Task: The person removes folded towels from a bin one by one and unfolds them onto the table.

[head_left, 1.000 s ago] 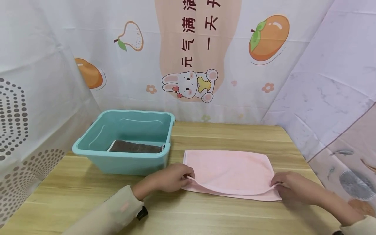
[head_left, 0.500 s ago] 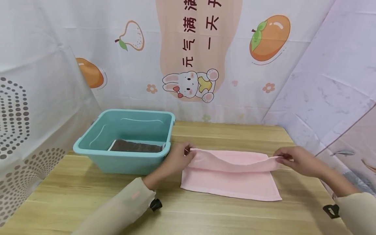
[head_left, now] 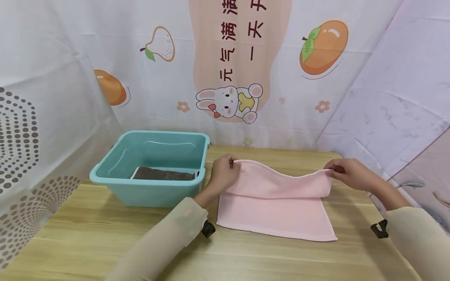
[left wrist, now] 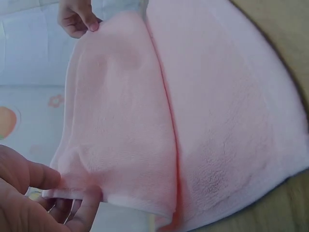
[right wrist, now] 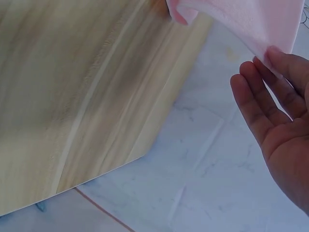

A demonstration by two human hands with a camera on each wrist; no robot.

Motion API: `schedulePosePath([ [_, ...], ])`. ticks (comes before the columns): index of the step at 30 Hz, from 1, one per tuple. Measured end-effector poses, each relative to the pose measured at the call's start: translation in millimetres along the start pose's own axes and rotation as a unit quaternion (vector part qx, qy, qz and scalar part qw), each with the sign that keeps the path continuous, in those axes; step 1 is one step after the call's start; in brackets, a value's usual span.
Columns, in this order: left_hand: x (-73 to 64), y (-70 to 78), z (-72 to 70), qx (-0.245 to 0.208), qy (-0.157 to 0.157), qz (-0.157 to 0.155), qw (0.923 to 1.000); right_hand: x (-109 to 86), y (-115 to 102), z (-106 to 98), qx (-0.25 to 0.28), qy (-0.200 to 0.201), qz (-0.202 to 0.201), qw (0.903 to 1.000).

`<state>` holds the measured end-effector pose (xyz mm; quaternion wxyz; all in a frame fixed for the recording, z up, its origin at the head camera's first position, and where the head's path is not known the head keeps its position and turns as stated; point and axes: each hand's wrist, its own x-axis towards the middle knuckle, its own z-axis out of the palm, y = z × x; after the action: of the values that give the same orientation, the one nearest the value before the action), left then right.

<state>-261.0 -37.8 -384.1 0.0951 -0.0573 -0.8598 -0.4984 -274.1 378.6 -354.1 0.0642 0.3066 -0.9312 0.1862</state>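
A pink towel [head_left: 274, 216] lies on the wooden table, its near layer flat and its upper part lifted toward the back wall. My left hand [head_left: 225, 171] pinches the raised edge at its left corner, beside the bin. At the opposite corner my right hand [head_left: 348, 171] pinches the same edge between thumb and forefinger. The lifted edge sags a little between the hands. In the left wrist view the raised fold [left wrist: 120, 111] stands over the flat layer [left wrist: 217, 106]. In the right wrist view the thumb [right wrist: 285, 63] presses the towel's corner.
A teal plastic bin [head_left: 147, 193] stands left of the towel, close to the left forearm. Inside it lies a folded dark brown cloth [head_left: 163, 174]. Printed curtains [head_left: 161, 89] close off the back and sides of the wooden table [head_left: 246, 257].
Both hands have lifted the towel's near upper edge and carried it away from me, toward the back. More of the flat lower layer shows now. The bin stays in place.
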Motion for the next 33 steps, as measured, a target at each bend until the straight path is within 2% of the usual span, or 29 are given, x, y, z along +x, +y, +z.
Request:
schedulePosePath([
  [6,16.7,-4.2,5.5,-0.010,0.028,-0.033,0.9990,14.6,6.2,-2.2,-0.002,-0.005,0.026,0.9996],
  [12,31.5,-6.0,11.2,-0.010,0.068,-0.038,0.9969,25.9,13.2,-1.0,-0.007,-0.005,0.062,0.9980],
  [17,39.8,-9.9,18.2,-0.023,0.102,-0.036,0.9939,35.7,17.6,4.7,-0.003,0.004,0.075,0.9972],
  [21,45.9,-12.5,24.0,-0.030,0.124,-0.022,0.9915,44.3,20.1,7.4,-0.001,0.018,0.080,0.9966],
  [30,63.9,-16.7,34.3,-0.043,0.172,-0.010,0.9842,68.4,22.4,3.0,-0.008,0.056,0.093,0.9941],
  [33,69.0,-17.9,37.6,-0.048,0.179,-0.011,0.9827,73.3,22.7,2.0,-0.016,0.062,0.095,0.9935],
])
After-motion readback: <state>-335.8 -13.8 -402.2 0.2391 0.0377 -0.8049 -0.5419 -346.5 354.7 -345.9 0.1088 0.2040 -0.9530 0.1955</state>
